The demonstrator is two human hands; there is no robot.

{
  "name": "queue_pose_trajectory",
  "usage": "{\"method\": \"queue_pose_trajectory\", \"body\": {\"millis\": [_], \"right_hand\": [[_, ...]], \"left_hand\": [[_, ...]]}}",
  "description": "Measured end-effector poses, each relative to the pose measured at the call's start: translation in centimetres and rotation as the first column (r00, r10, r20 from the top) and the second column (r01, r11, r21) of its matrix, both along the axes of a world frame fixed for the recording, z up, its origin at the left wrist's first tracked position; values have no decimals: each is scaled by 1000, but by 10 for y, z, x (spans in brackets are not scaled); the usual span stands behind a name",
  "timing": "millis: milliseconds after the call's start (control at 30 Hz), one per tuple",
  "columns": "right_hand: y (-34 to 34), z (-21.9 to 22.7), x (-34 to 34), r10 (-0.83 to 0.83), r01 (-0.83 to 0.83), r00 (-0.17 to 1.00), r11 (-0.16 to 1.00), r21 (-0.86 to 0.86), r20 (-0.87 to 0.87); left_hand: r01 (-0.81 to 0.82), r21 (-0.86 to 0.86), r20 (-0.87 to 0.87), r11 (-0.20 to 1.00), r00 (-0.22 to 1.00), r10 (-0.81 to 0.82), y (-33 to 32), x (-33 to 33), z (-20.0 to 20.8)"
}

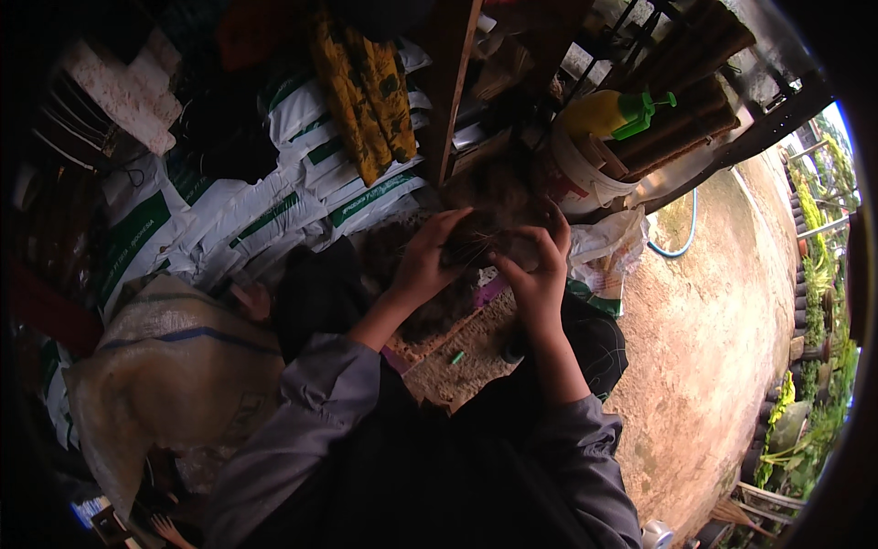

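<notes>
Between my two hands is a clump of dark brown fibre [471, 240], with thin loose strands sticking out of it. My left hand [428, 261] grips its left side, fingers curled over the top. My right hand [538, 270] is closed on the other side, its thumb pressed against the near face. Just beneath them, a dark pile of similar fibre [434, 316] lies in shadow between my knees, beside a strip with a purple edge [491, 291]. More brown fibre [494, 188] shows dimly beyond my fingers.
White and green sacks [274, 206] are stacked at the left, with yellow patterned cloth [366, 101] over them. A pale woven sack [183, 366] lies nearer. At the right stand a white bucket [572, 174] and a yellow sprayer bottle [590, 114]. A blue hose [688, 229] crosses the concrete floor [709, 366].
</notes>
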State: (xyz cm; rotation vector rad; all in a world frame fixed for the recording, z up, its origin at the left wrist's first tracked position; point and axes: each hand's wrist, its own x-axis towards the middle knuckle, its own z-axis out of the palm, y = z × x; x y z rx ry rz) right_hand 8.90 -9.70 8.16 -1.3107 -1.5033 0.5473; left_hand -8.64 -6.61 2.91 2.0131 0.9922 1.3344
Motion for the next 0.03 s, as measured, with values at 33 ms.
{"method": "queue_pose_trajectory", "body": {"millis": [33], "right_hand": [[1,2,1,25,-41,988,994,-101,-154]], "left_hand": [[5,12,-13,1000,1000,-5,2,1,-1]]}}
